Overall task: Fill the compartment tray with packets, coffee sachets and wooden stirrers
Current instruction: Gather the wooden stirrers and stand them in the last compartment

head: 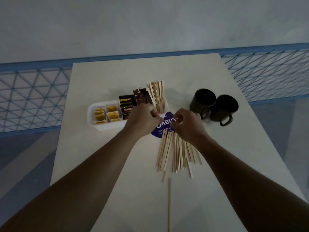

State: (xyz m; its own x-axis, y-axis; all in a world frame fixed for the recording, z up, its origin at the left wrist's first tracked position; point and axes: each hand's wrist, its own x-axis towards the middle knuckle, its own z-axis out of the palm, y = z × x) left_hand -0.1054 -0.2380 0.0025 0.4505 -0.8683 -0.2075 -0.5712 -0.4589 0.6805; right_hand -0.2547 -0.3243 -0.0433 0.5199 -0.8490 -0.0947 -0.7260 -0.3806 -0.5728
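Observation:
A white compartment tray [91, 116] stands mid-table. Its left sections hold yellow packets [111, 113], the middle holds dark coffee sachets [127, 104], and the right end holds upright wooden stirrers [157, 94]. A fan of loose stirrers [175, 153] lies in front of the tray, its top ends under my right hand [187, 126], whose fingers curl onto them. My left hand [142, 119] is curled in front of the tray's right end; what it grips is hidden. A purple printed wrapper [163, 127] lies between the two hands.
Two black mugs [214, 106] stand to the right of the tray. One single stirrer [169, 205] lies alone near the front of the white table [103, 77]. Blue mesh railing [33, 94] runs on both sides behind the table.

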